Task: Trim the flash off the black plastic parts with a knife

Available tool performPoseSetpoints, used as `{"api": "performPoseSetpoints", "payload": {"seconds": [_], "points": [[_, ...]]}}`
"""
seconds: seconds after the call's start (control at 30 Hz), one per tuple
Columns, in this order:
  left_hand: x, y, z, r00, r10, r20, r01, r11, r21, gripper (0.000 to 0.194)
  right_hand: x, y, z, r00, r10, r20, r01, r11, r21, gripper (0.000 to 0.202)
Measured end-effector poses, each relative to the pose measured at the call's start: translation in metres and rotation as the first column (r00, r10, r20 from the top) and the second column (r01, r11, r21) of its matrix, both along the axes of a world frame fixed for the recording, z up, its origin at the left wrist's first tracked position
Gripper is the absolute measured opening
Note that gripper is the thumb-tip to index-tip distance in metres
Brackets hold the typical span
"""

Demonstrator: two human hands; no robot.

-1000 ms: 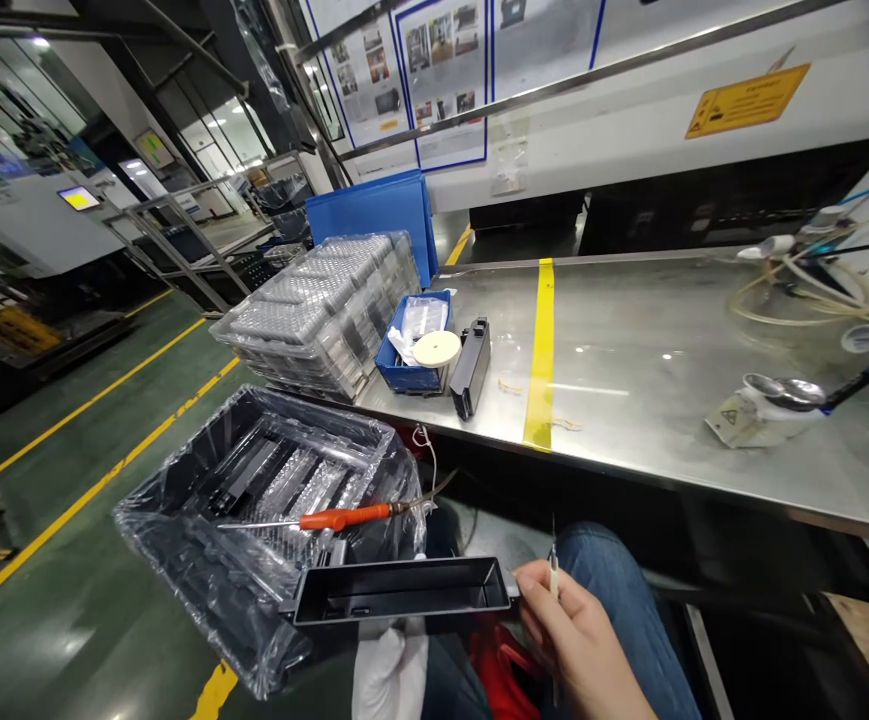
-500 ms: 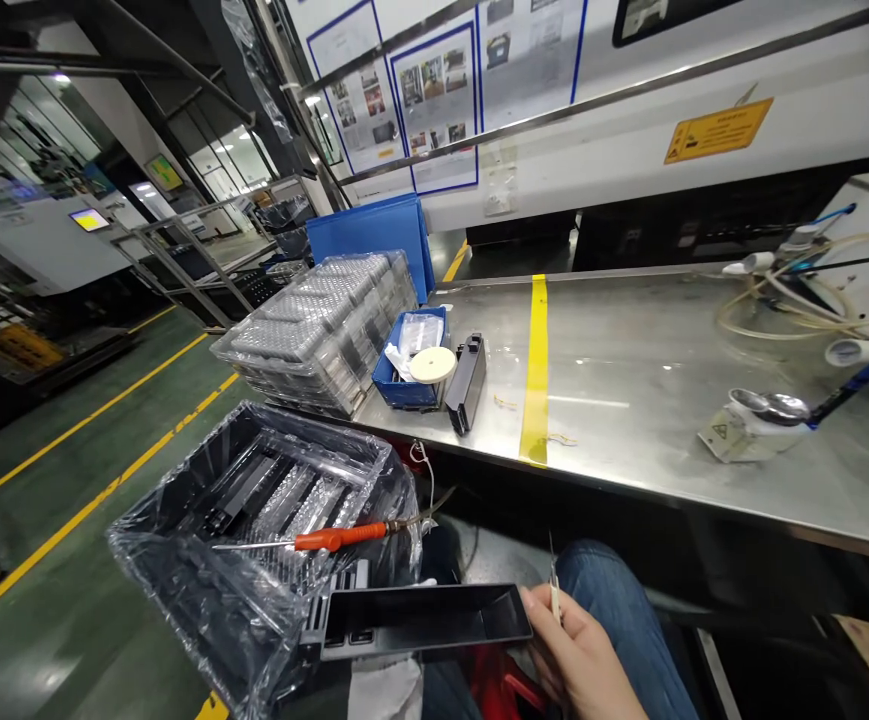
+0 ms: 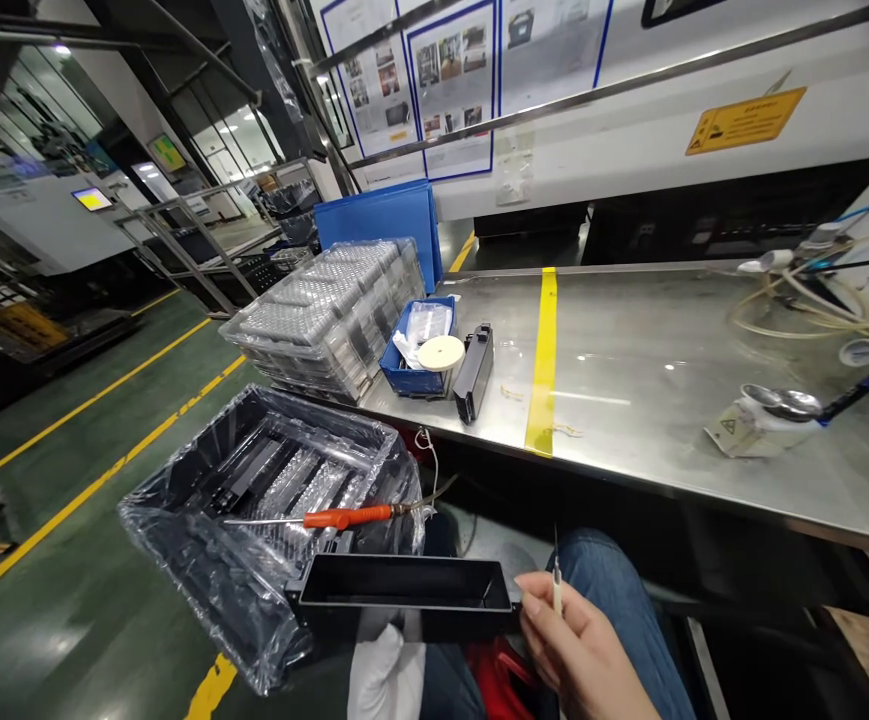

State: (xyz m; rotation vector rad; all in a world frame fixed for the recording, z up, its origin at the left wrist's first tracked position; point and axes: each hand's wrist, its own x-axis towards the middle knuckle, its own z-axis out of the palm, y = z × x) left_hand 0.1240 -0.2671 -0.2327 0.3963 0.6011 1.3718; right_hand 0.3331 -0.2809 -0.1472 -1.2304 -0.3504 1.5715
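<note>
Your right hand [image 3: 580, 650] pinches a thin white-handled needle tool [image 3: 555, 590] upright between thumb and fingers, while its fingertips touch the right end of the long black rectangular plastic tray [image 3: 404, 597]. Your white-gloved left hand [image 3: 389, 672] grips that tray from beneath, over your lap, just beside the plastic-lined black bin [image 3: 269, 520] carrying an orange-handled screwdriver [image 3: 329, 518].

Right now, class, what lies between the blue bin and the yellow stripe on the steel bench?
In the head view, a black part stands between blue bin and yellow stripe.

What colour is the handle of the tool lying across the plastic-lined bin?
Orange, on the screwdriver handle; clearest in the head view.
</note>
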Motion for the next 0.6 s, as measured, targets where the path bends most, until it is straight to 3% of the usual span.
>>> {"api": "performPoseSetpoints", "payload": {"seconds": [0.2, 0.27, 0.4, 0.5, 0.53, 0.6], "points": [[0.007, 0.008, 0.011, 0.964, -0.180, 0.195, 0.145, 0.973, 0.177, 0.051, 0.000, 0.002, 0.007, 0.998, 0.032, 0.048, -0.033, 0.999, 0.029, 0.060], [0.010, 0.011, 0.017, 0.958, -0.202, 0.204, 0.170, 0.972, 0.164, 0.051, 0.001, 0.004, 0.007, 0.997, 0.039, 0.066, -0.042, 0.998, 0.045, 0.060], [0.012, 0.013, 0.023, 0.988, -0.043, 0.148, 0.058, 0.993, -0.101, 0.041, 0.003, 0.006, 0.005, 0.993, 0.060, 0.105, -0.066, 0.996, 0.059, 0.061], [0.013, 0.015, 0.029, 0.988, 0.144, 0.048, -0.115, 0.918, -0.380, 0.040, 0.007, 0.006, 0.001, 0.988, 0.081, 0.131, -0.090, 0.994, 0.062, 0.061], [0.014, 0.016, 0.031, 0.985, 0.169, 0.015, -0.148, 0.900, -0.410, 0.038, 0.009, 0.006, -0.001, 0.987, 0.090, 0.135, -0.099, 0.993, 0.065, 0.061], [0.014, 0.018, 0.034, 0.989, 0.147, -0.011, -0.142, 0.933, -0.331, 0.035, 0.013, 0.006, -0.004, 0.985, 0.110, 0.133, -0.120, 0.990, 0.074, 0.061]]}}
